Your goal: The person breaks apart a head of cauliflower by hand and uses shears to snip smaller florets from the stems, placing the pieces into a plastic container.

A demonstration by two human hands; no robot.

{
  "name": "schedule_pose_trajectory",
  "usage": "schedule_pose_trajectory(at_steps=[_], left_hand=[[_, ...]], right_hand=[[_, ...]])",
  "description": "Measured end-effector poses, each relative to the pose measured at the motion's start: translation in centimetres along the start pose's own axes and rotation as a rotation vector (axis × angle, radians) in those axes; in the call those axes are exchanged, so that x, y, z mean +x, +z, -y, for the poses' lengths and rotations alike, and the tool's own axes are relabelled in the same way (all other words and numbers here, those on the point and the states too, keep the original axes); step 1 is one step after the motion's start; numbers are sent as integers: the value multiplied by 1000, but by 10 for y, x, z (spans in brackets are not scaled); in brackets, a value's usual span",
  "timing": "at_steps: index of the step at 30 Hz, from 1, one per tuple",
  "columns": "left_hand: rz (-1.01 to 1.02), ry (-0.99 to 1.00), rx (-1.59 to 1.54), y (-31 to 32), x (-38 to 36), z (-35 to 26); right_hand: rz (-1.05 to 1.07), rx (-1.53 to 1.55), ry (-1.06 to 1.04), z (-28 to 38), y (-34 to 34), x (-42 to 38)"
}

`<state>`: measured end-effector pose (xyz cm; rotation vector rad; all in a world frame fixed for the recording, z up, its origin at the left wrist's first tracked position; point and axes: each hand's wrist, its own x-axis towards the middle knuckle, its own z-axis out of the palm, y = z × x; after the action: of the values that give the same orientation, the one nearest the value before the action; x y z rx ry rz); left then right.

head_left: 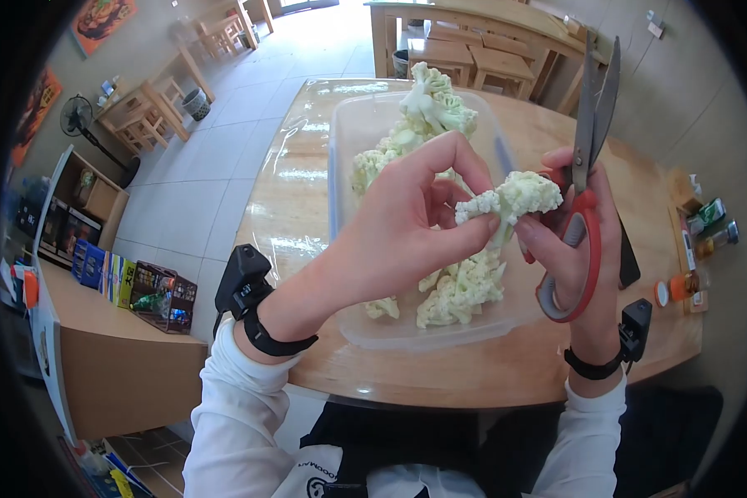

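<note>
Above a clear plastic container (344, 319), my left hand (415, 212) pinches one side of a small cauliflower floret (529, 195) between thumb and fingertips. My right hand (585, 241) grips the floret's other side with its thumb and also carries red-handled scissors (589, 241). The scissors' metal blades point up, slightly apart, away from the floret. Larger cauliflower pieces (461, 290) lie in the container below my hands, and a big piece (436, 104) rises at its far end. My left hand hides part of the container's middle.
The container stands on a wooden table (357, 378). A dark phone-like object (629, 257) lies right of my right hand. Small jars and bottles (689, 286) stand at the right edge. A counter (124, 324) with a basket is on the left; stools (440, 54) are behind.
</note>
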<state>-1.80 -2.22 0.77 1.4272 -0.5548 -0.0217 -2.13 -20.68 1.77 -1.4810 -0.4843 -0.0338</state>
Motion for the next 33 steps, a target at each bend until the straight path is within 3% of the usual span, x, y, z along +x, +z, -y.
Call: schedule_pose_trajectory(at_steps=[3,6,12,14,16,17,19,20,22,31,33], left_hand=[[44,-15,73,-4,2,-1],[76,-88,154,-9,2,-8],[200,-239,365,-16,4,-25],[263,-256,473,-22,1,-26],[380,88,802,-29,-4,-11],[381,87,802,-32,-7,-10],[354,-83,1192,-37,-14,-9],[354,-82,1193,-34,-14,-7],[424,-381,1415,-26,-11,-1],[447,-258,1297,-33,-4,16],[415,-329,1185,-37,2,2]], right_hand=[[-72,-18,19,0,1,2],[-12,-4,90,5,-8,5],[59,-194,32,0,-37,13],[23,-327,119,2,-43,18],[46,-331,154,-7,-47,22],[69,-336,189,-10,-47,23],[67,-358,197,-5,-40,21],[66,-380,203,-3,-37,21],[95,-357,178,-4,-34,19],[93,-316,134,-2,-34,18],[90,-322,122,0,-33,18]])
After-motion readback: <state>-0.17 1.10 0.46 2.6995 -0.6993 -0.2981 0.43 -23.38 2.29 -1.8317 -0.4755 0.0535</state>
